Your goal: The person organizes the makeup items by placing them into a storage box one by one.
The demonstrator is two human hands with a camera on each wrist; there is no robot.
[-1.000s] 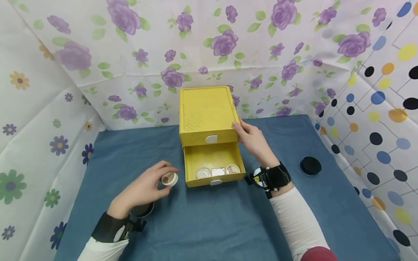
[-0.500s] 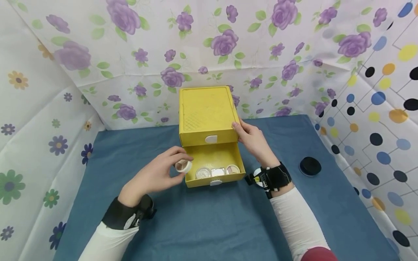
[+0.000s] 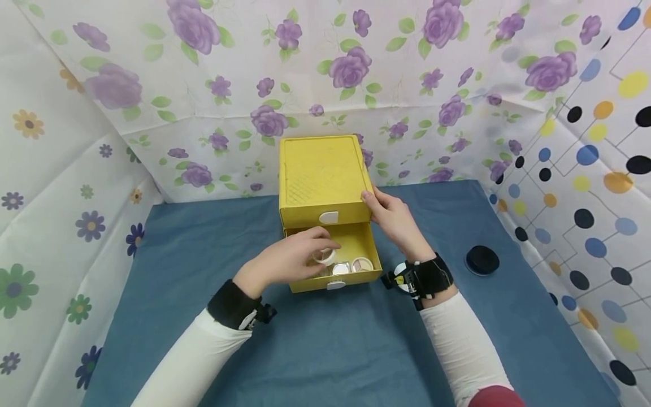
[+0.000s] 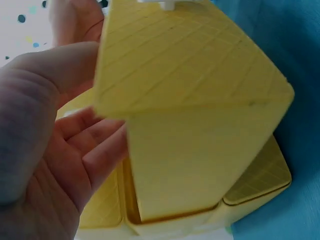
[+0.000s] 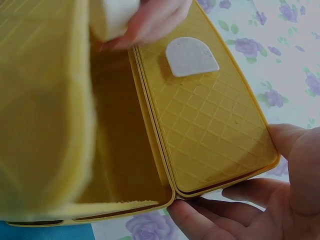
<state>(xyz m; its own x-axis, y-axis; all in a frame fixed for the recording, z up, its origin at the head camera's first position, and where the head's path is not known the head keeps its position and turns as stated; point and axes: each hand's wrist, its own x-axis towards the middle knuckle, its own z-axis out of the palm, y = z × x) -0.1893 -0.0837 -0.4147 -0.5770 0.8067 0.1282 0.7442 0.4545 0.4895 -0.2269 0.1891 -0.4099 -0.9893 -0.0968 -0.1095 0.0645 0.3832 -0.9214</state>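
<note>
A yellow drawer box [image 3: 325, 169] stands at the back with its lower drawer [image 3: 358, 240] pulled out. My left hand [image 3: 290, 257] is over the left part of this drawer, pinching a small white round jar [image 3: 325, 257] between thumb and fingers. In the right wrist view the white jar [image 5: 116, 19] shows above the drawer's inside. A small container [image 3: 341, 268] and a round one [image 3: 362, 264] lie along the drawer's front. My right hand [image 3: 396, 223] grips the box's front right corner, thumb uppermost. The left wrist view shows my left palm [image 4: 65, 170] beside the drawer front [image 4: 195, 65].
A black round object [image 3: 482, 260] lies on the blue cloth [image 3: 325, 350] at the right. A white disc-like thing [image 3: 403, 278] shows partly from under the right wrist camera. Patterned sheets [image 3: 315, 68] hang behind and on both sides.
My left hand has carried the white jar rightward and up from beside the drawer to over it, covering a container at its left. The right hand stays on the box.
</note>
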